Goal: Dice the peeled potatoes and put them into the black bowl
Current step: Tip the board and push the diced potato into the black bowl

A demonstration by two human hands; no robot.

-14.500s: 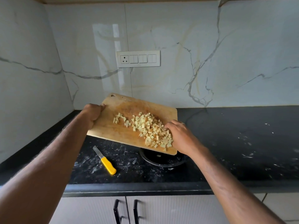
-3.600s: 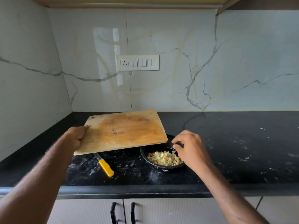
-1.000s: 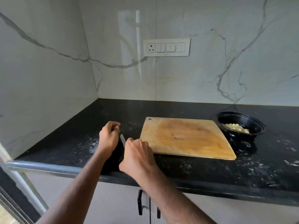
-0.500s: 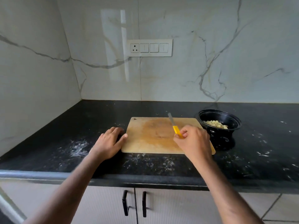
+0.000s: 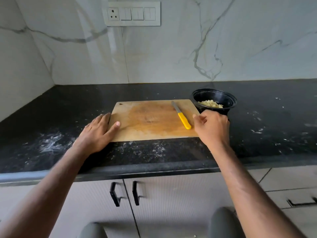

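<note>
The black bowl stands on the counter just right of the wooden cutting board and holds the diced potato. A yellow-handled knife lies on the right part of the bare board, blade pointing away. My left hand rests flat on the counter at the board's left edge, thumb on the wood. My right hand hovers at the board's right corner, just right of the knife handle, fingers loosely curled and holding nothing.
The black counter carries pale smears and specks around the board. A marble backsplash with a switch panel rises behind. Cabinet doors with black handles sit below the counter's front edge.
My right hand has laid the knife down on the board and let go of it, drawing back to the right. My left hand stays at the board's left edge.
</note>
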